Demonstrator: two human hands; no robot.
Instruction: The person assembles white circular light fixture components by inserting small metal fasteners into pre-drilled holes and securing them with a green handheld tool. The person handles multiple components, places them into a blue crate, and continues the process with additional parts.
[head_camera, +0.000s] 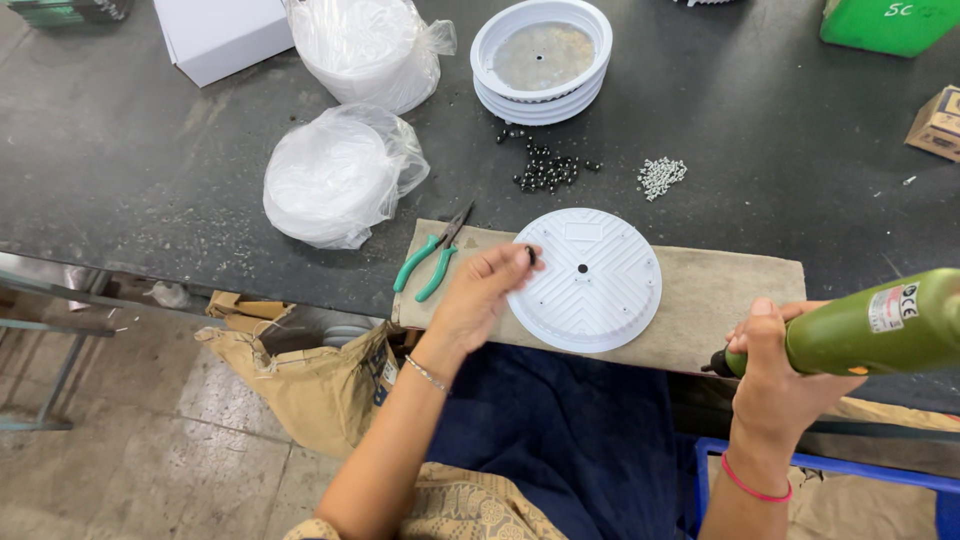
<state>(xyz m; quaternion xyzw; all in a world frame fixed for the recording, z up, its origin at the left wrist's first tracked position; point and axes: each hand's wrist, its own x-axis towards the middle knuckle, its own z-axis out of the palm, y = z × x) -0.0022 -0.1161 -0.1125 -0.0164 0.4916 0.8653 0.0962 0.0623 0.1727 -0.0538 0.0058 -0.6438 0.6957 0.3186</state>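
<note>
White ribbed plastic disc (590, 282), round, lies on a grey mat (720, 300) at the workbench's near edge. Left hand (480, 295) pinches one small black screw (531, 255) at the disc's rim. Right hand (775, 375) is clenched around a green electric screwdriver (870, 325), its rear cut off. One pair of green-handled pliers (432, 258) lies just beside the disc.

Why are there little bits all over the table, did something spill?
Small black screws lie strewn loose on the dark worktable, below the stack of white round housings, some strays apart. Beside them sits a looser heap of small silver screws. Neither is in a container, so they look spilled.
</note>
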